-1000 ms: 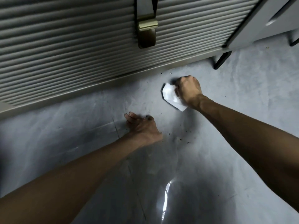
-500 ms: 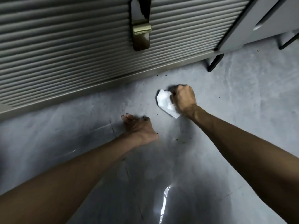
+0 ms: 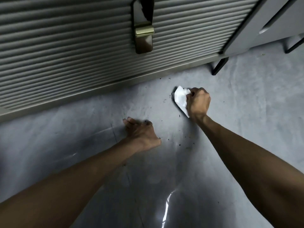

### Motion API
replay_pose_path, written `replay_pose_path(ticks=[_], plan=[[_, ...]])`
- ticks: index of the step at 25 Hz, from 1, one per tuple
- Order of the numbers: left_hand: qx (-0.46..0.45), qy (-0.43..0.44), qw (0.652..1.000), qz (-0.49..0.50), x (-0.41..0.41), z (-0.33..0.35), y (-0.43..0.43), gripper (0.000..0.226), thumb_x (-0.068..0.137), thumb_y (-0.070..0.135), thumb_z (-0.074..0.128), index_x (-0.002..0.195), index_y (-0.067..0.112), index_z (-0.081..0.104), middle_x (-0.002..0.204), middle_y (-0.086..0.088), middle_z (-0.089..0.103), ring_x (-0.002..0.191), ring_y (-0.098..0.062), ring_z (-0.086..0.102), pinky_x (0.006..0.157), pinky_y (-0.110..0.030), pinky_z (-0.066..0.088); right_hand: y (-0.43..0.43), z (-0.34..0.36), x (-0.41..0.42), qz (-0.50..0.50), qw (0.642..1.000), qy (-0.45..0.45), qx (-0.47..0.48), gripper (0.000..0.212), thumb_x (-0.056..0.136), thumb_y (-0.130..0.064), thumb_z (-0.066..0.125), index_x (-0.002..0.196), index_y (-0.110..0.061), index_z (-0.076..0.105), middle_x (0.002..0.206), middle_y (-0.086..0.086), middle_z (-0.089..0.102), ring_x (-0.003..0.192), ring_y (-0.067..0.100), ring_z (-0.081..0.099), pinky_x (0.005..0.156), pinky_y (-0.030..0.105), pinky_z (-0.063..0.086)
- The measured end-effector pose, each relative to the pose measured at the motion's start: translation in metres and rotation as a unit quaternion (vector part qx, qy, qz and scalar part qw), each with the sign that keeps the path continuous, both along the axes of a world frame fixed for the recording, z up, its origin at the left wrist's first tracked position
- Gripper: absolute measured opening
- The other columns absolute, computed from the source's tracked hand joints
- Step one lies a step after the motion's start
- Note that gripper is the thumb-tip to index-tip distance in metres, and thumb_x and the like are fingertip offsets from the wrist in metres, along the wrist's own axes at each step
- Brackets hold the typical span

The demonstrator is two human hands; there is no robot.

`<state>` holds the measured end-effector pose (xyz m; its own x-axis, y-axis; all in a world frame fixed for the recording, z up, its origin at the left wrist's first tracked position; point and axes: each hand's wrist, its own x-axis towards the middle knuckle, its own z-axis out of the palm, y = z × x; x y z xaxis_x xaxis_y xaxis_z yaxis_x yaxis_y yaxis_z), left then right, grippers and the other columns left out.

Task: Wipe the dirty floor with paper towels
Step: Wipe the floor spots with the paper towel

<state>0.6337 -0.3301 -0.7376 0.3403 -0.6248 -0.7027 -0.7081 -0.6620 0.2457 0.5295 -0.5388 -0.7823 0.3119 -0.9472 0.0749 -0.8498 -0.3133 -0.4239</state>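
My right hand (image 3: 198,102) is closed on a crumpled white paper towel (image 3: 180,98) and presses it against the grey floor (image 3: 246,104), near the base of a ribbed cabinet. My left hand (image 3: 142,134) rests flat on the floor to the lower left of the towel, fingers spread and pointing toward the cabinet, holding nothing. Small dark crumbs (image 3: 184,142) lie scattered on the floor between and around both hands, and a few more sit close to the cabinet's base.
A ribbed grey cabinet front (image 3: 74,55) with a dark and brass latch (image 3: 144,32) fills the top. A black metal leg (image 3: 218,65) stands at the cabinet's right corner. More grey furniture (image 3: 276,22) is at the upper right. A bright reflection (image 3: 166,209) shines on the floor below.
My right hand with the towel has slid a little to the right and away from my left hand. My left hand has stayed planted on the floor.
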Motion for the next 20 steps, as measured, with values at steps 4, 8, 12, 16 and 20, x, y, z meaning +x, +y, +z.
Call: replay_pose_path(ticks=[4, 8, 12, 16, 20], plan=[[-0.002, 0.004, 1.000, 0.014, -0.001, 0.002, -0.005, 0.091, 0.078, 0.049, 0.056, 0.148, 0.009, 0.015, 0.146, -0.046, -0.003, 0.137, -0.059, -0.007, 0.115, -0.060, 0.009, 0.036, -0.002, 0.017, 0.150, 0.988, -0.031, 0.003, 0.026, 0.075, -0.003, 0.060, 0.096, -0.009, 0.074, 0.104, 0.007, 0.071, 0.092, 0.023, 0.067, 0.084, 0.025, 0.048], [0.008, 0.022, 1.000, 0.017, 0.001, 0.008, 0.000, 0.090, 0.082, 0.045, 0.056, 0.150, 0.011, 0.009, 0.147, -0.044, -0.013, 0.136, -0.060, -0.013, 0.116, -0.056, 0.012, 0.033, 0.007, 0.007, 0.333, 0.943, 0.017, 0.001, 0.025, 0.077, -0.003, 0.063, 0.099, -0.010, 0.073, 0.105, 0.007, 0.070, 0.096, 0.023, 0.066, 0.084, 0.022, 0.045], [0.004, 0.027, 1.000, 0.009, 0.003, 0.003, 0.000, 0.092, 0.082, 0.046, 0.056, 0.151, 0.012, 0.005, 0.146, -0.044, -0.012, 0.135, -0.060, -0.015, 0.117, -0.056, 0.006, -0.005, 0.004, 0.028, 0.063, 0.998, 0.015, -0.021, 0.029, 0.082, -0.008, 0.054, 0.103, -0.010, 0.074, 0.101, 0.013, 0.071, 0.089, 0.031, 0.066, 0.077, 0.030, 0.047], [0.001, 0.031, 0.999, 0.013, 0.004, 0.002, 0.000, 0.093, 0.079, 0.045, 0.056, 0.151, 0.011, 0.008, 0.147, -0.044, -0.008, 0.137, -0.059, -0.011, 0.116, -0.058, 0.003, 0.055, 0.008, -0.007, 0.275, 0.960, -0.028, 0.044, 0.023, 0.078, -0.006, 0.059, 0.097, -0.011, 0.071, 0.105, 0.005, 0.071, 0.094, 0.018, 0.066, 0.084, 0.018, 0.044], [0.000, 0.028, 1.000, 0.007, 0.001, 0.008, 0.001, 0.090, 0.082, 0.046, 0.055, 0.151, 0.011, 0.009, 0.146, -0.045, -0.012, 0.134, -0.061, -0.016, 0.117, -0.057, 0.004, 0.031, 0.034, -0.039, 0.319, 0.945, 0.029, 0.067, 0.025, 0.078, -0.003, 0.064, 0.099, -0.012, 0.074, 0.110, 0.001, 0.070, 0.098, 0.017, 0.066, 0.087, 0.019, 0.046]])
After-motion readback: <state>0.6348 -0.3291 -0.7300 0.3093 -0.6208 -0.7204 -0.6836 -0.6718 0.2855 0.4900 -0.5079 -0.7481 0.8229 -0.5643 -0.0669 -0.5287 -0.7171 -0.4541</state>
